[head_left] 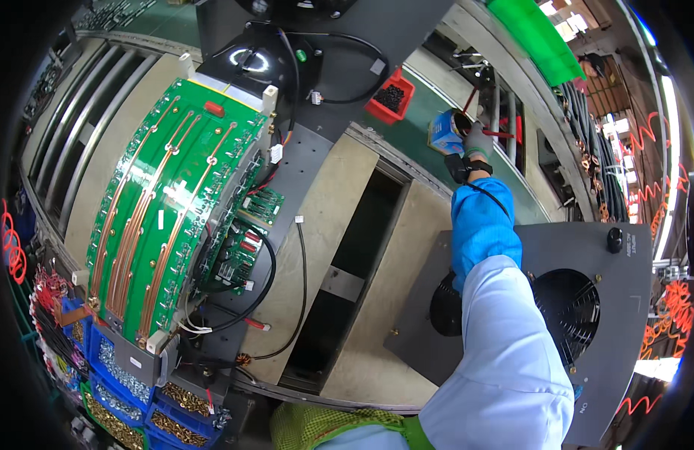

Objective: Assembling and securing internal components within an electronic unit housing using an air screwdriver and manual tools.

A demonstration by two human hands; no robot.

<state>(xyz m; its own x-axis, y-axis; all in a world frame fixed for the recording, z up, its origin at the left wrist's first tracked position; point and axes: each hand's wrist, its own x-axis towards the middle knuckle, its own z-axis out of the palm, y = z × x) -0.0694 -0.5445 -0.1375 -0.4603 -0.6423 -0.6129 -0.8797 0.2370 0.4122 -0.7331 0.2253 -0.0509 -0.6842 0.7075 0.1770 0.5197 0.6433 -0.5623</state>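
Note:
My right arm, in a white and blue sleeve, stretches to the far right. Its grey-gloved hand [478, 142] is closed by a red-handled tool [500, 135], and the tool's working end is hidden. Against the fingers stands a small blue box [444, 133] with a dark round opening. A black band circles the wrist. My left hand is out of view. On the left, a large green circuit board [163, 202] with copper strips sits tilted on a grey metal chassis [302, 150].
A red bin [392, 97] of small black parts stands beyond the chassis. Dark grey panel [617, 300] with round fan openings lies under my right arm. Blue bins [122, 371] of screws line the lower left. A loose black cable [302, 300] crosses the bench.

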